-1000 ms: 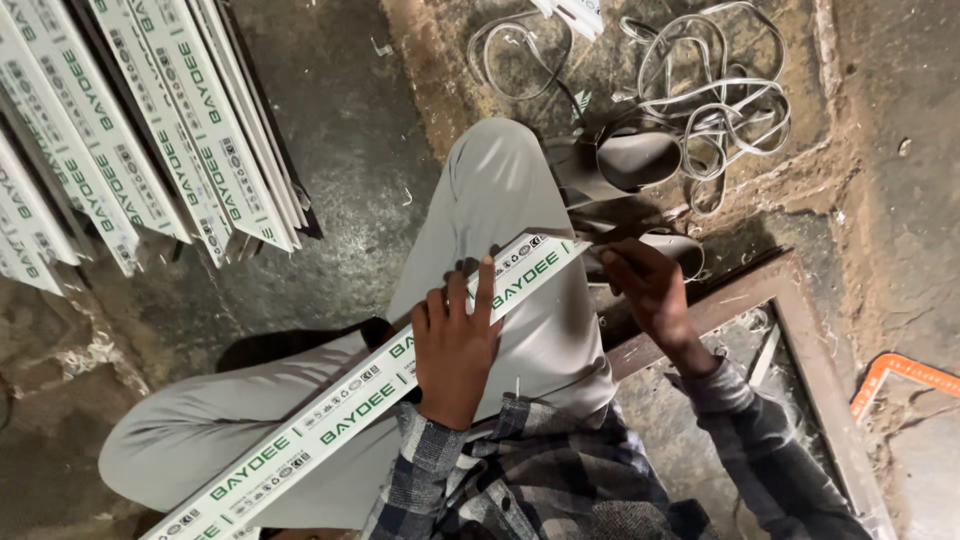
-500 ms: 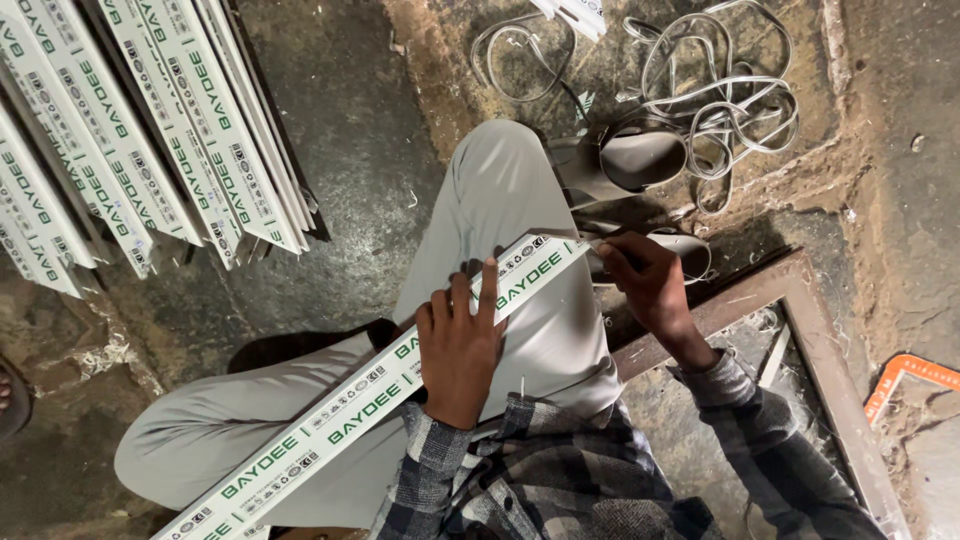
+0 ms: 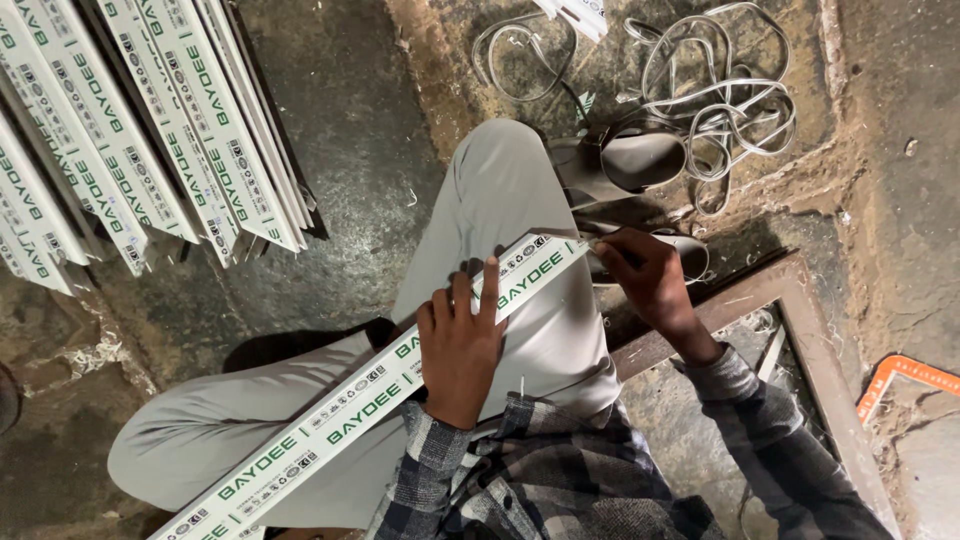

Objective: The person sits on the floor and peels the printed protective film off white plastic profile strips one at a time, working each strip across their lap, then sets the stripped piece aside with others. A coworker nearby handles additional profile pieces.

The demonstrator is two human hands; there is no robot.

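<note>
Rough, dusty concrete floor (image 3: 360, 150) fills the frame, with a stack of white strips (image 3: 140, 130) leaning at upper left and a tangle of grey cable (image 3: 720, 90) at upper right. Across the seated person's lap, centre frame, a long white plastic strip (image 3: 370, 405) with green lettering runs diagonally from lower left. The left hand (image 3: 460, 345) presses it down with fingers spread flat (not curled around it). The right hand (image 3: 645, 280) is closed at the strip's upper end, beside a grey sandal (image 3: 625, 160) and wooden frame (image 3: 800, 330).
</note>
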